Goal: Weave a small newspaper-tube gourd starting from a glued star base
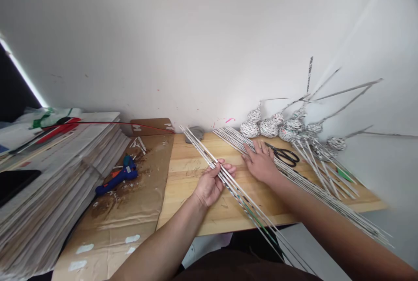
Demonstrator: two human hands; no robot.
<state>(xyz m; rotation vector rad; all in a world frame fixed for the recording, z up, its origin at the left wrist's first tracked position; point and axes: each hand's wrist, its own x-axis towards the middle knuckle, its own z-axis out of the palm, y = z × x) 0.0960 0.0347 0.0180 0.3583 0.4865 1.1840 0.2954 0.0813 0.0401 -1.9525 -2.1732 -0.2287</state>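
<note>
Several long, thin rolled newspaper sticks [203,152] lie slantwise in my left hand [209,185], the thumb pressed over them and the fingers curled below. Their lower ends run past the table's front edge. My right hand [261,163] lies palm down, fingers spread, on a larger bundle of the same paper sticks [305,184] stretched across the wooden table [183,198]. Just beyond that hand are black-handled scissors [287,155], their blades partly hidden.
Against the wall stand several woven paper gourd shapes [250,128] with long stems, and loose paper strips [318,168] before them. A grey stone [195,134] sits at the back. On the left, a blue glue gun [119,178] lies on cardboard [143,202] beside a tall newspaper stack [75,176].
</note>
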